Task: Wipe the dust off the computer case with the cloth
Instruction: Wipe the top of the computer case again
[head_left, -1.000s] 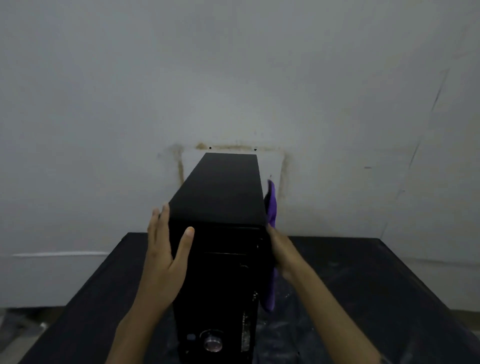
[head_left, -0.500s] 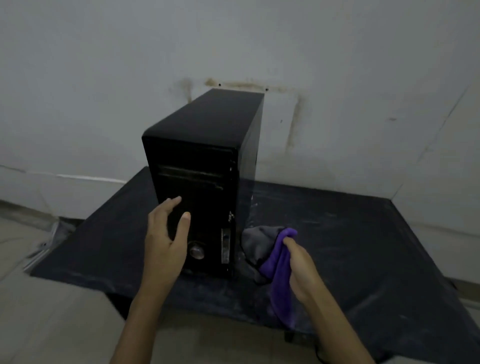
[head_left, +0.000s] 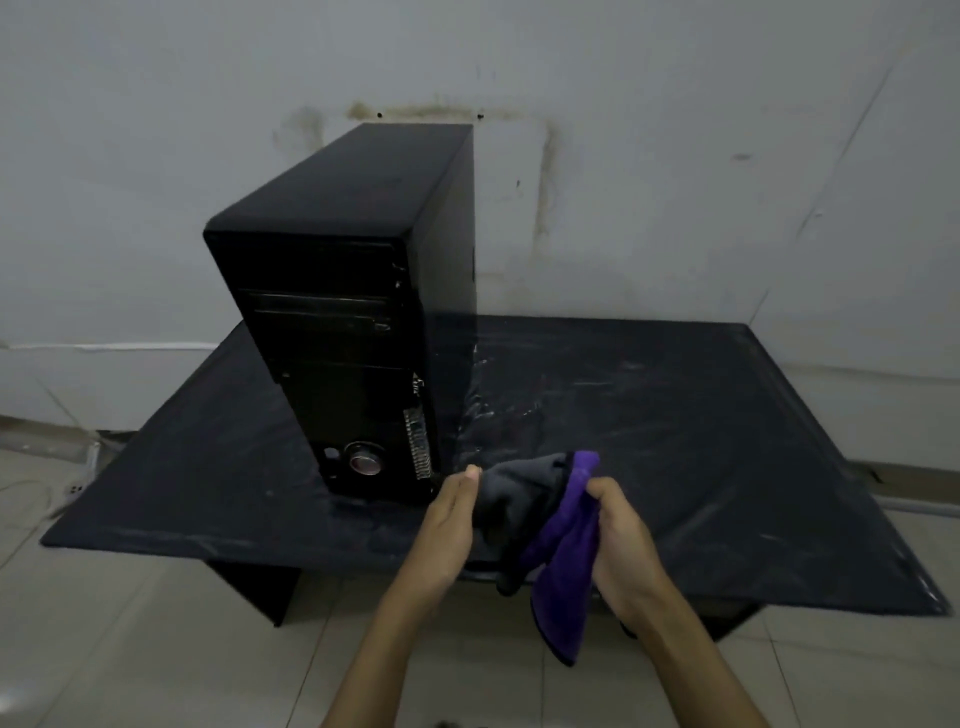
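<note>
A low black bench (head_left: 675, 415) stands against a pale, stained wall (head_left: 675, 130) on a tiled floor (head_left: 130, 649), seen from above by the person working at it. At the far left, a white cable (head_left: 31, 491) runs across the floor tiles beside the bench.

On the left half of the bench stands the computer case (head_left: 353, 291), a black tower, upright, its front panel facing the viewer with drive bays above and a round power button (head_left: 362, 462) near the bottom. Its back end reaches close to the wall. The bench top to the right of the case is streaked with pale dust smears.

Just in front of the case's lower right corner, over the near edge of the bench, the person's two hands meet around the cloth (head_left: 550, 540). The left hand (head_left: 447, 530) lies with fingers straight and together, its palm against the cloth's grey side (the thumb tip points up toward the case); this grip is flat, not clenched. The cloth hangs between the two hands, grey on the left, purple on the right, its lower corner dangling below the bench edge. The right hand (head_left: 621, 540) has its fingers curled round the purple fold, a closed grip on the cloth.

The cloth is near the case but not touching it.
</note>
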